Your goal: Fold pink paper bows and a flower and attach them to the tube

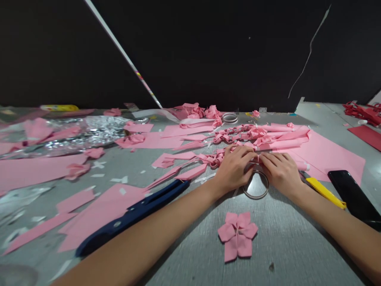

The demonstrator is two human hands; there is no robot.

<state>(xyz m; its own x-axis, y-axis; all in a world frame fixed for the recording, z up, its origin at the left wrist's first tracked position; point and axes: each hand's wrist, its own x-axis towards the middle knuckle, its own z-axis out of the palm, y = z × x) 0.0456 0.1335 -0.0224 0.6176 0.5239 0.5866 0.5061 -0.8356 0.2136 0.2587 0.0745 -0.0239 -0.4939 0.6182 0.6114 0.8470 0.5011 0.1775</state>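
My left hand (pixel 235 167) and my right hand (pixel 279 171) meet near the middle of the table. Fingers of both are curled over a rolled pink paper piece (pixel 303 164), whose right end shows past my right hand; much of it is hidden. A thin pale band crosses the pink between my fingertips. Just below them lies a round ring (pixel 256 197), perhaps a tape roll, partly under my left thumb. Folded pink paper chains (pixel 212 159) spread out beyond my left hand. Nearer to me a pink folded paper flower (pixel 237 238) lies flat.
A long dark blue stapler-like tool (pixel 133 218) lies beside my left forearm. Right of my right hand are a yellow cutter (pixel 326 193) and a black phone (pixel 354 194). Pink paper sheets (pixel 330 153), crinkled silver foil (pixel 89 135) and scraps cover much of the table. A dark wall stands behind.
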